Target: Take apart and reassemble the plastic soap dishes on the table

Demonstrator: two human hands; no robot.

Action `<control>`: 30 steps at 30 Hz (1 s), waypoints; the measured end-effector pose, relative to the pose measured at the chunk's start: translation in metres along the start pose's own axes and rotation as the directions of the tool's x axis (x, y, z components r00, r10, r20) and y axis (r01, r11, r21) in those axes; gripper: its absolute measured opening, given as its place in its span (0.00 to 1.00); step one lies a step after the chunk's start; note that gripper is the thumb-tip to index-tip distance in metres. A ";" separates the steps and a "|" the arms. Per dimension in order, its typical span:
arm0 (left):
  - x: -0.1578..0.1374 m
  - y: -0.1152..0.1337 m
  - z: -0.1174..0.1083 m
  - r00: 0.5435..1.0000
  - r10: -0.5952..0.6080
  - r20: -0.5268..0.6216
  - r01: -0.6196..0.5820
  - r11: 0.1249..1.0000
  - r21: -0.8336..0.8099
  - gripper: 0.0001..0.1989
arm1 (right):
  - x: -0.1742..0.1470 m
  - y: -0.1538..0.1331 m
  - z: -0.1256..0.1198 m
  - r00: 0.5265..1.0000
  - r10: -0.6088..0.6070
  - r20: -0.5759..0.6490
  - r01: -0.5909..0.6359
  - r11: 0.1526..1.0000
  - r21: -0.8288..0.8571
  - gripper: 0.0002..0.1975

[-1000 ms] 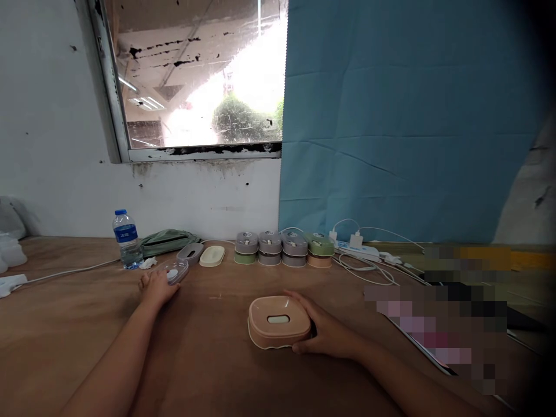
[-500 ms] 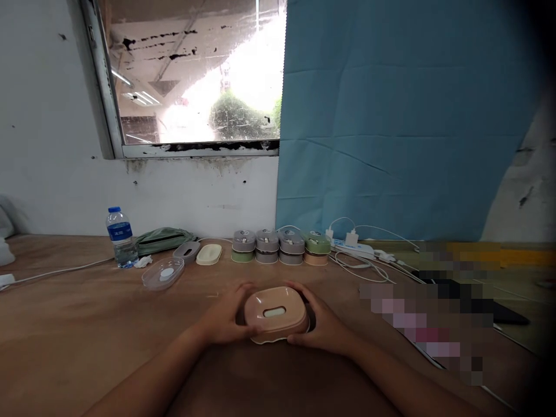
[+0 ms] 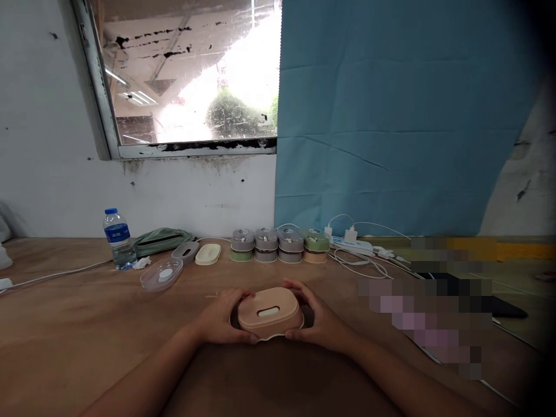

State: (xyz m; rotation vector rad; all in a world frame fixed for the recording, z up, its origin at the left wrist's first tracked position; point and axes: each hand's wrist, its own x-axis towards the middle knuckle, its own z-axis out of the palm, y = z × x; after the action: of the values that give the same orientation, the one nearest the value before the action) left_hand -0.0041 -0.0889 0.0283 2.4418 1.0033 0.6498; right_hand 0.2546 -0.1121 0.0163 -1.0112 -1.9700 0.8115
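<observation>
A peach oval plastic box (image 3: 273, 302) with a long slot in its top sits between my hands, low over or on the brown tabletop. My left hand (image 3: 223, 318) grips its left side, the thumb along the near edge and the fingers round the far left. On the right side, my right hand (image 3: 319, 317) curves round it, thumb at the near edge and fingers at the far right corner. A pale wavy rim shows along the box's bottom front. Something white is visible in the slot. I cannot tell whether the underside touches the table.
Beyond the hands stand several stacked oval boxes (image 3: 266, 246) in grey, green and peach. To the left are a clear lid (image 3: 152, 279), a grey slotted piece (image 3: 186, 253), a cream lid (image 3: 208, 253) and a water bottle (image 3: 118, 240). A power strip (image 3: 354, 246) with cables lies right.
The peach box has shifted slightly left and turned a little, its right end swinging away from me. Both hands stay round it. The view has moved slightly.
</observation>
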 end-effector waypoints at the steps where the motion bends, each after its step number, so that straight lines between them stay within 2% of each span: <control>1: 0.000 0.000 0.001 1.000 -0.005 0.001 0.005 1.000 -0.008 0.39 | 0.000 0.000 0.000 1.000 0.010 0.011 -0.010 1.000 0.004 0.45; 8: 0.000 -0.001 0.002 0.999 -0.036 0.007 0.037 0.996 -0.087 0.33 | 0.000 0.003 -0.001 0.997 0.064 0.052 -0.065 0.997 0.036 0.46; 16: 0.002 -0.002 -0.001 0.997 -0.077 0.002 0.076 0.974 -0.214 0.23 | -0.003 -0.002 0.000 0.994 0.061 0.091 -0.056 0.997 -0.053 0.55; 19: 0.002 -0.006 -0.002 0.997 -0.076 -0.026 0.066 0.964 -0.259 0.20 | -0.003 -0.003 0.001 0.995 0.051 0.087 -0.047 0.998 -0.046 0.59; 22: 0.003 -0.011 -0.004 0.991 -0.088 -0.105 0.057 0.963 -0.265 0.20 | -0.002 -0.001 0.001 0.993 0.055 0.101 -0.054 0.998 -0.021 0.59; 24: 0.003 -0.014 -0.008 0.979 -0.096 -0.182 0.052 0.972 -0.230 0.19 | -0.002 -0.001 -0.001 0.989 0.071 0.129 -0.067 0.997 -0.032 0.55; 27: 0.001 -0.019 -0.016 0.948 -0.075 -0.309 0.045 0.994 -0.104 0.17 | -0.003 -0.005 -0.004 0.979 0.065 0.194 -0.039 0.990 -0.134 0.39; 30: 0.000 -0.030 -0.029 0.883 -0.044 -0.467 0.100 0.990 0.096 0.18 | -0.003 -0.012 -0.007 0.968 0.062 0.242 0.003 0.965 -0.261 0.24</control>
State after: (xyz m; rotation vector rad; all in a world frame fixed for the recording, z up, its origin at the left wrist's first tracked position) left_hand -0.0363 -0.0640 0.0354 2.3817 1.3388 1.2222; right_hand 0.2572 -0.1192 0.0277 -1.1362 -2.3276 0.7380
